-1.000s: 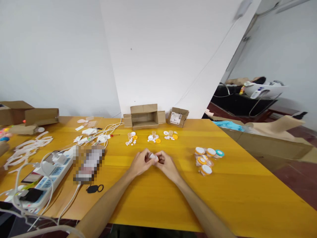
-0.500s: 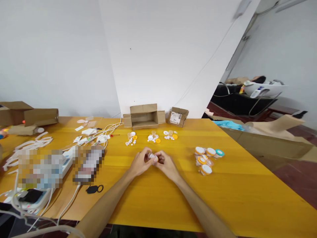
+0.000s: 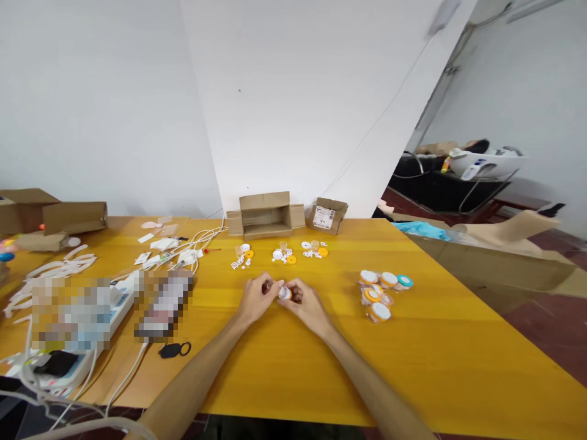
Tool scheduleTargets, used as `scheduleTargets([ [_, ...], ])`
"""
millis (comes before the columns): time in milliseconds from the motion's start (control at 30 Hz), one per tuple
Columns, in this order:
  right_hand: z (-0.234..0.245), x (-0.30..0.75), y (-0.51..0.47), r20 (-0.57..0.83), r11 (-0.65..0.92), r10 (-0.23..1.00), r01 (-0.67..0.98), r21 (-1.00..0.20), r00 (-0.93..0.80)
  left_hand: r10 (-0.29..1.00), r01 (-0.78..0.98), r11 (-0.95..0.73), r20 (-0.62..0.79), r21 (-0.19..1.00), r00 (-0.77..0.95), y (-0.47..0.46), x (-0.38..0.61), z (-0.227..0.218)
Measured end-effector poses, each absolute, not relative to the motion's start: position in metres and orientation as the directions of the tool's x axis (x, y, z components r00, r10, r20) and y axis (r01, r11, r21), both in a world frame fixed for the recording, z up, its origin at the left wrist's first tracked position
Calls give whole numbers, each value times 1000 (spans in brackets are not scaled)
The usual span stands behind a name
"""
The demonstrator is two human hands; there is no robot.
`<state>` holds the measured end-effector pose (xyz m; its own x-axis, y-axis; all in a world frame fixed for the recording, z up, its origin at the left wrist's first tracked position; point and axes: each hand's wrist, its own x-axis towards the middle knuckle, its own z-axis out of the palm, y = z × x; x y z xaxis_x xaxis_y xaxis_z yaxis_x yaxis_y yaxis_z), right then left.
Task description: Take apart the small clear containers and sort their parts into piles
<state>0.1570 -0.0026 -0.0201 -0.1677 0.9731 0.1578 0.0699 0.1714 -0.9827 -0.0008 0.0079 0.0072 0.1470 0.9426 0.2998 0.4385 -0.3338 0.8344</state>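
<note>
1. We hold our left hand (image 3: 257,299) and our right hand (image 3: 306,304) close together over the middle of the yellow bench (image 3: 413,366).
2. Between them is a little jar (image 3: 284,293). It shows white and a bit of orange.
3. The fingers of both hands are curled around the little jar and pinch it from each side. The left fingers hold its left end and the right fingers hold its right end.
4. The little jar is just above the bench, and we cannot tell if it touches the wood.
5. To the right of our hands is a bunch of jars (image 3: 380,294) with white, orange and one blue-green lid. They sit close together, apart from our hands.
6. Past our hands lie three small piles of white and orange parts (image 3: 282,255).
7. Behind the piles an open brown box (image 3: 266,214) sits by the wall, with a smaller box (image 3: 326,216) just beside it.
8. To the left are white cords (image 3: 202,238) and a black key ring (image 3: 174,349) near the front edge.
</note>
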Motion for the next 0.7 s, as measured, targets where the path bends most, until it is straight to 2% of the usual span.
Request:
scheduleTargets([
  [167, -26, 158, 2, 175, 178, 983, 61, -982, -62, 916, 383, -390, 395, 837, 70, 7, -5, 14],
  [267, -29, 160, 5, 177, 176, 984, 38, -984, 27, 908, 430, -388, 419, 815, 25, 10, -9, 12],
  [467, -30, 164, 8, 175, 177, 980, -19, -984, 94, 924, 677, -338, 367, 654, 108, 18, -15, 3],
  [700, -30, 161, 6, 186, 185, 981, 10, -983, 60, 904, 768, -383, 378, 513, 199, 18, -18, -6],
])
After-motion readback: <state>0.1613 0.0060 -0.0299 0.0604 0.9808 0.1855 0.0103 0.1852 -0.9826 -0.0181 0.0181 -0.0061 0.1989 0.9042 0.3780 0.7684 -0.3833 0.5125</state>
